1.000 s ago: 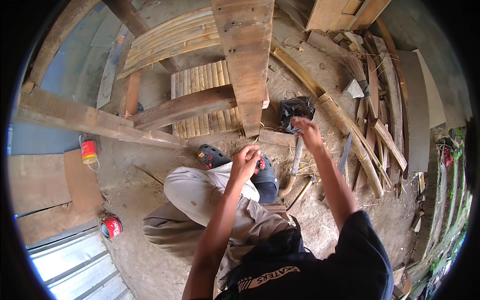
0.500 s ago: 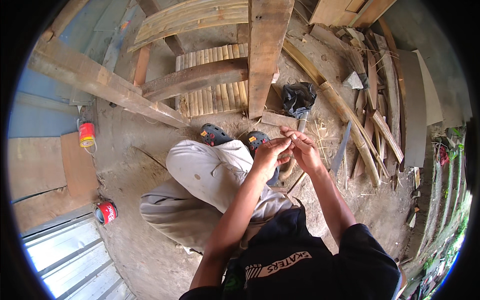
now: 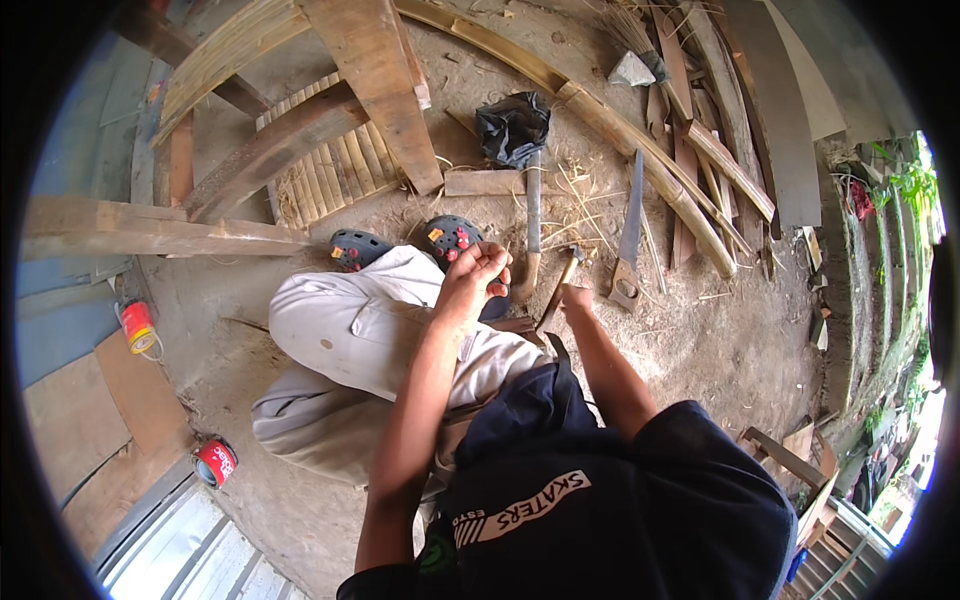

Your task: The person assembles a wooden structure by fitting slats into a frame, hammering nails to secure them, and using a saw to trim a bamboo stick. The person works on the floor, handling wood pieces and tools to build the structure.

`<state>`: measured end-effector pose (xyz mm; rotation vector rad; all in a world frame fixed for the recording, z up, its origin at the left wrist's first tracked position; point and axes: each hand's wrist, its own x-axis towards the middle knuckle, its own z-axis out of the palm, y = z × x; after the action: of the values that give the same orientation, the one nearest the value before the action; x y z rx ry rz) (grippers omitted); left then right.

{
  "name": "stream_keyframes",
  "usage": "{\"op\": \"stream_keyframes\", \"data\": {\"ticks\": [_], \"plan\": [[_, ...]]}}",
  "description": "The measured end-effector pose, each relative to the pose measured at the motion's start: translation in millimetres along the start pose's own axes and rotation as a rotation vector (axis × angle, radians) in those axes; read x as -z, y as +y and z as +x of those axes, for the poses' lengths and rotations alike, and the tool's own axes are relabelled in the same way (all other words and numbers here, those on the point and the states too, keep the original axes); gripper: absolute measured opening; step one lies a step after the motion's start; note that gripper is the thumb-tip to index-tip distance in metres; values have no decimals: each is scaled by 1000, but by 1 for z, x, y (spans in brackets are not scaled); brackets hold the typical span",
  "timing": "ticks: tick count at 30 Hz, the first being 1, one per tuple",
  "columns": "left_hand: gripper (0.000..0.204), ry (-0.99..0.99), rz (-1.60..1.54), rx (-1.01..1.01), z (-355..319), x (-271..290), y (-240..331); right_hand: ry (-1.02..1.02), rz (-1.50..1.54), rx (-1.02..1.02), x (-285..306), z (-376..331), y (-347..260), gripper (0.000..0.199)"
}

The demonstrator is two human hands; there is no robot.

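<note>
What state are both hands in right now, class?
Left hand: curled closed; contents cannot be told.
Right hand: beside the hammer; grip cannot be told.

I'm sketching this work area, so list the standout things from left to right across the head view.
Red-and-yellow can, red can, first dark clog, second dark clog, hammer, handsaw, tall grey board, green leaves.
</note>
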<state>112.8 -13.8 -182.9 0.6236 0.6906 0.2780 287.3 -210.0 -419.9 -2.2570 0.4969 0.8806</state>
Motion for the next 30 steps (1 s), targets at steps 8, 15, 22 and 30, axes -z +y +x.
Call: {"op": "stream_keyframes", "data": {"ticks": [8,15,22,30], "plan": [[40,65,-19,-167,-2,8,-4,-30,-399,116,-26,43,31,71],[19,226,-25,-434,-36,26,45,-244,282,16,4,-1,-27,38],[16,394,-16,-773,-126,61,126,-687,241,473,51,-168,-126,21],[13,490,2,-996,-190,82,171,-1029,-29,1214,49,-399,-234,26]]}}
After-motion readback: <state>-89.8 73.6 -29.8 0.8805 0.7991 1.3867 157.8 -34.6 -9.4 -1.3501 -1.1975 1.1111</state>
